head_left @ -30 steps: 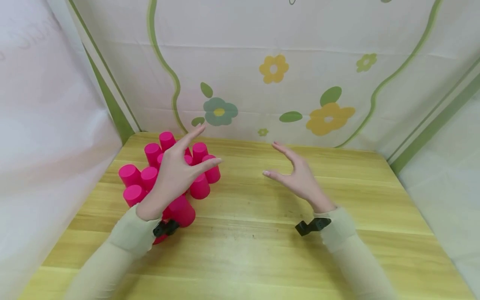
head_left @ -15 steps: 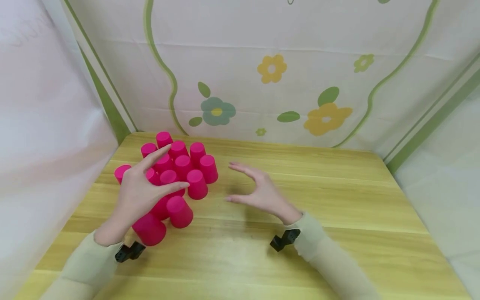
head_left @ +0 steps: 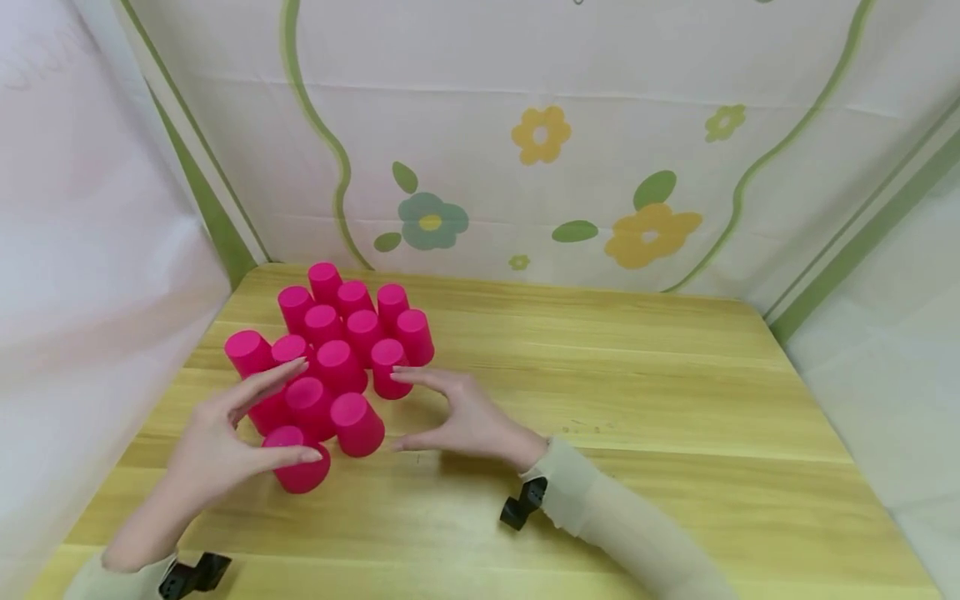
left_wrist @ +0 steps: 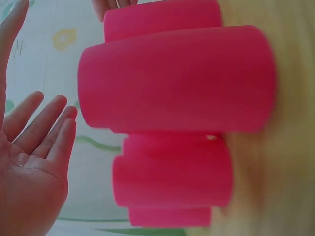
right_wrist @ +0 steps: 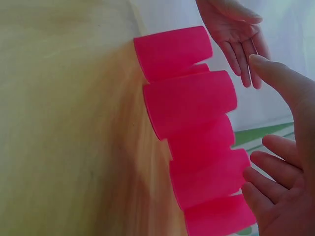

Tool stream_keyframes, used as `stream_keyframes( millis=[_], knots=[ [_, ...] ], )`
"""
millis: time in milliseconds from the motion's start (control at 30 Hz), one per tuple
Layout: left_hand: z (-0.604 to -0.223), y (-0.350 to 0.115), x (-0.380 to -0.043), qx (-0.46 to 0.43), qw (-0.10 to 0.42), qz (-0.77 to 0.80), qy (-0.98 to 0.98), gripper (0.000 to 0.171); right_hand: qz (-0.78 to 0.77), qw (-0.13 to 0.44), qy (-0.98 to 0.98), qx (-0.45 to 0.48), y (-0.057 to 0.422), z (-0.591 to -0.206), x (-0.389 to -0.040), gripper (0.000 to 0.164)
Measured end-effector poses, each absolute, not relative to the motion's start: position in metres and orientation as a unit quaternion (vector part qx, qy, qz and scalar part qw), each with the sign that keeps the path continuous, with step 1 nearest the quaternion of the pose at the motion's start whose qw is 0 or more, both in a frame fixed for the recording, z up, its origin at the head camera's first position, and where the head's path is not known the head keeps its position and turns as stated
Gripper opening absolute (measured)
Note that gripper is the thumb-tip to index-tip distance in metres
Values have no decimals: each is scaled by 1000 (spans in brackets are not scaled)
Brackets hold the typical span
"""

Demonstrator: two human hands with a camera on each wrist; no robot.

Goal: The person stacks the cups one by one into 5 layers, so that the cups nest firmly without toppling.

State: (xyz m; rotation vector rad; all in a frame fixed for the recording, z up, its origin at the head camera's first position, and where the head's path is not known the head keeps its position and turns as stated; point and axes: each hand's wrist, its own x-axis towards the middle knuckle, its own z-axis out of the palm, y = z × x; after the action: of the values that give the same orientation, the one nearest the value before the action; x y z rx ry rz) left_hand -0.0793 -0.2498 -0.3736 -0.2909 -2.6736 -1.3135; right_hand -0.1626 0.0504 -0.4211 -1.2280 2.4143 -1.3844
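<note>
Upside-down pink cups (head_left: pixel 339 367) stand bunched together on the left part of the table. Beside the nearest cup (head_left: pixel 303 468), my left hand (head_left: pixel 210 446) hovers with thumb and fingers spread apart, the thumb passing in front of that cup in the head view. My right hand (head_left: pixel 472 421) is on the bunch's right side, fingers and thumb parted, near a front cup (head_left: pixel 358 427). Its fingertips overlap another cup (head_left: pixel 388 382) in the head view; touching cannot be told. In the left wrist view a large cup (left_wrist: pixel 177 81) lies beyond the left palm (left_wrist: pixel 32 182). Neither hand holds anything.
The wooden table (head_left: pixel 637 400) extends to the right of the cups. A white cloth with printed flowers (head_left: pixel 540 133) hangs behind it, and pale cloth (head_left: pixel 97 208) closes the left side. Each wrist wears a small black camera (head_left: pixel 525 502).
Both hands have moved left and toward the near side, the left one from above the cups to beside the nearest. More cups now show. The cups stand as before.
</note>
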Motion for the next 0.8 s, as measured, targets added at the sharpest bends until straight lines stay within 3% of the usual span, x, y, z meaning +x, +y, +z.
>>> stream_keyframes(
  millis=[567,800],
  knots=[
    [-402,-262,-54,-84,98,-488,-864,69,-505,99,767,-384,15,-434,-163,76],
    [-413,-268,-60,-68,66,-494,-864,63,-514,105,772,-360,5,-436,-164,71]
  ],
)
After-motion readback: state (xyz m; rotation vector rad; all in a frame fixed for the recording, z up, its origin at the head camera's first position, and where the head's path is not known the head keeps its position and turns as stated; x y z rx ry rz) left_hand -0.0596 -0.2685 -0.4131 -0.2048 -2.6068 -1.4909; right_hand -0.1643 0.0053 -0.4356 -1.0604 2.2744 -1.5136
